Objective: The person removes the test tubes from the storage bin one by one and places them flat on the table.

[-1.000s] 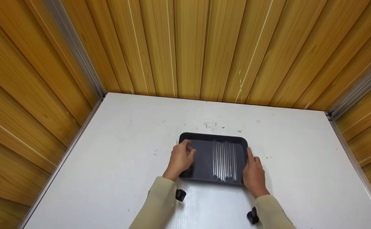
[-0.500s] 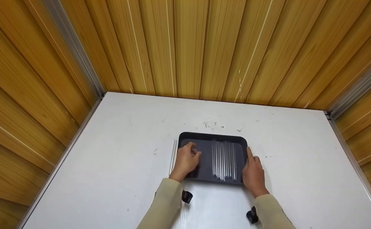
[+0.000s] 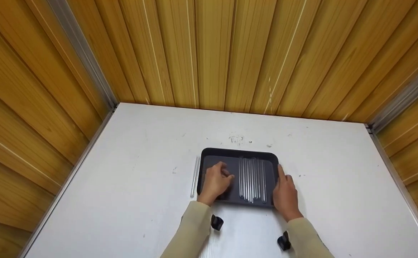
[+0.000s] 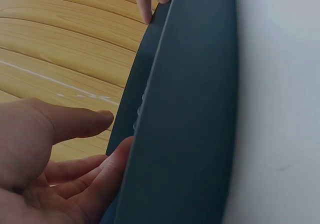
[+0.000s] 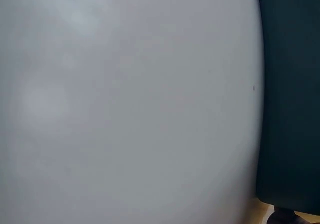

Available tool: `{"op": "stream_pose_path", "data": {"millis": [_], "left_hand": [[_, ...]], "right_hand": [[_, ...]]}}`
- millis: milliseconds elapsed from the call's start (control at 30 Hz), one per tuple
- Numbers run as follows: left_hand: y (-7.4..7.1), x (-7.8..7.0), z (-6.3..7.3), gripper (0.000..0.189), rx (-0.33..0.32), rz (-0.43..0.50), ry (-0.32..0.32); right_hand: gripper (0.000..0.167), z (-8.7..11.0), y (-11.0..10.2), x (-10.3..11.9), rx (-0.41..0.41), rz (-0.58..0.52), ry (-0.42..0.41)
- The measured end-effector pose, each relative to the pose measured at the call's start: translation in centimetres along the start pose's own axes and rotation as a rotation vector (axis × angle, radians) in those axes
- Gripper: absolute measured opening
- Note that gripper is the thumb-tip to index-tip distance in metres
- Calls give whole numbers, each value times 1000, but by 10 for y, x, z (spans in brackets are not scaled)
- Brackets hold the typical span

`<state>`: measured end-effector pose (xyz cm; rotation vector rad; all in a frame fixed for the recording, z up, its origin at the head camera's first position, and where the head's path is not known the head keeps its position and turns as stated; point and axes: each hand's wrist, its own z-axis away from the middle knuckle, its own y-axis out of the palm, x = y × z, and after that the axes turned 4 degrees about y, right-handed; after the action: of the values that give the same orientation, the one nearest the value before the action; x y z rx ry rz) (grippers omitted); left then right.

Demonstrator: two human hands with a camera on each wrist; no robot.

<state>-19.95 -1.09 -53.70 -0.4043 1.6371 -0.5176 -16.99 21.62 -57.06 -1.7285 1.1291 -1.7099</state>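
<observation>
A dark rectangular tray (image 3: pixel 253 154) lies on the white table in the head view. Several clear slender tubes (image 3: pixel 251 179) lie side by side in its right half; their exact kind is hard to tell. My left hand (image 3: pixel 216 181) hovers over the tray's left half. In the left wrist view, this hand's thumb and fingers (image 4: pixel 82 121) are apart with nothing between them, beside the tray wall (image 4: pixel 185 94). My right hand (image 3: pixel 287 195) holds the tray's right edge. Only the tray's outer wall (image 5: pixel 292 99) shows in the right wrist view, not that hand.
One more clear tube (image 3: pixel 195 177) lies on the white table (image 3: pixel 140 172), just outside the tray's left edge. Yellow wood-look panels (image 3: pixel 212 53) stand at the back and both sides. A black wrist device (image 3: pixel 216 222) hangs by the left sleeve.
My left hand has moved right, from the tray's left edge to over its inside, uncovering the tube outside the tray. My right hand has stayed in place.
</observation>
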Motion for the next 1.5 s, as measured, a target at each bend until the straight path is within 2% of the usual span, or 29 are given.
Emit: {"op": "stream_pose_path", "data": {"millis": [267, 733, 967, 1267, 1500], "left_hand": [[12, 0, -1, 37, 14, -25, -26], [28, -2, -6, 27, -11, -22, 7], [33, -7, -8, 28, -4, -26, -30], [45, -11, -9, 26, -24, -150, -13], [48, -16, -9, 31, -27, -189, -33]], "right_hand": [[51, 0, 0, 0, -8, 8, -38], [51, 0, -1, -1, 23, 6, 18], [51, 0, 0, 0, 9, 5, 4], [51, 1, 0, -1, -11, 6, -19], [50, 0, -1, 0, 0, 5, -8]]}}
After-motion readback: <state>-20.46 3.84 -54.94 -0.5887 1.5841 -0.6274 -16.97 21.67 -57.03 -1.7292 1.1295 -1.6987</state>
